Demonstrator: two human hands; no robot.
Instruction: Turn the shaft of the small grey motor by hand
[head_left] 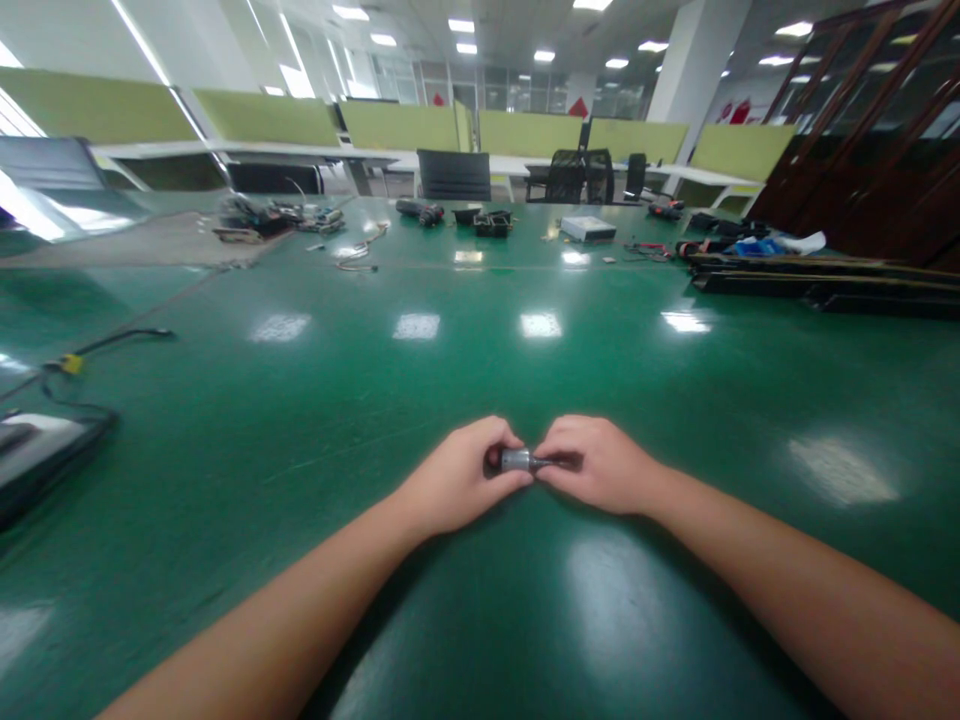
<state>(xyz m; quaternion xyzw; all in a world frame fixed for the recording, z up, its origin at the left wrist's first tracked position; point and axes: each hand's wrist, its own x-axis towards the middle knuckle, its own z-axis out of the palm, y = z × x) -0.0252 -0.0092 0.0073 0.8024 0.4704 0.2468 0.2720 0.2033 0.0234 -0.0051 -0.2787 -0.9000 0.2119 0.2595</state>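
Note:
A small silvery cylinder (516,460) with a dark end lies level between my two hands, low over the green table (337,380). My left hand (465,478) is closed around its left part, thumb below and fingers above. On the right, my right hand (600,465) pinches a thin dark shaft (546,462) that meets the cylinder's right end. The fingertips of both hands nearly touch. What the shaft belongs to is mostly hidden in my right hand.
At the left edge sits a dark device (45,450) with a cable (124,340). Tools and parts (491,222), a white box (587,229) and a wire (360,252) lie along the far side. Long black bars (825,280) are at the back right.

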